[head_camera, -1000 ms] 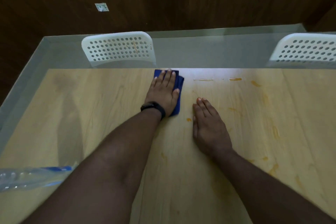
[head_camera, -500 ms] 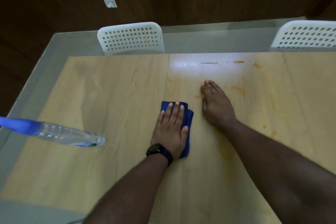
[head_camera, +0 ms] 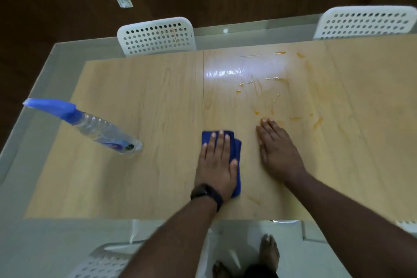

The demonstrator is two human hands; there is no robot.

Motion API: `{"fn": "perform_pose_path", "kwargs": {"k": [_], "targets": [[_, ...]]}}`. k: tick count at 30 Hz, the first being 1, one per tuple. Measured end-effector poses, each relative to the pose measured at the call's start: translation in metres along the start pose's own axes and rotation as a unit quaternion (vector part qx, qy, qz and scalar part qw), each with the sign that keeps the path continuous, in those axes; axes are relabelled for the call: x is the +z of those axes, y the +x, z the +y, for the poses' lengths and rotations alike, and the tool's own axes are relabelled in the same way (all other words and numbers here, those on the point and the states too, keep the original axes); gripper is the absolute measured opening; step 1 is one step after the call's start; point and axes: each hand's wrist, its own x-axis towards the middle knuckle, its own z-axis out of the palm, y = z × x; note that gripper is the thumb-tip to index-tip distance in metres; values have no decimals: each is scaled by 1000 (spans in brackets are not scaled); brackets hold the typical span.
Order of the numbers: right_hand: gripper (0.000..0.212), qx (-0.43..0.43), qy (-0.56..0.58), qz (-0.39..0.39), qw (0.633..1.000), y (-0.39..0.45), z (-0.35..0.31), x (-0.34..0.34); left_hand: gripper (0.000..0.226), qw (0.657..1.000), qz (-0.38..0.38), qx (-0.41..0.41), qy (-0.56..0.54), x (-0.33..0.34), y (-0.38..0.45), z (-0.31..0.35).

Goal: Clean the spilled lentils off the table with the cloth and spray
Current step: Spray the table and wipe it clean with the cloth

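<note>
L hand (head_camera: 216, 165) flat on blue cloth (head_camera: 236, 160), fingers straight & slightly apart; cloth edge peeks past fingertips. R hand (head_camera: 278, 150) flat on table (head_camera: 135, 176), fingers together, beside orange smears (head_camera: 317, 122).

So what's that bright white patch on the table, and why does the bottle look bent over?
Head view: the patch is glare from a light above, reflected off the glossy table; the bottle leans because the wide-angle lens warps the picture's edges; the room behind is dim.

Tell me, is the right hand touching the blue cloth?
Apart. The head view shows bare table between the right hand and the blue cloth.
</note>
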Motion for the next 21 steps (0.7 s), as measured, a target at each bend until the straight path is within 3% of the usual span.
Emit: {"fn": "perform_pose_path", "kwargs": {"k": [5,15,21], "targets": [[58,0,14,20,1000,0,-3,0,70,1000,8,8,10,12,-47,0],[55,-21,23,58,998,1,2,6,72,998,34,-43,37,6,32,-4],[55,-21,40,51,998,-4,2,4,70,996,47,-72,17,30,-60,26]]}}
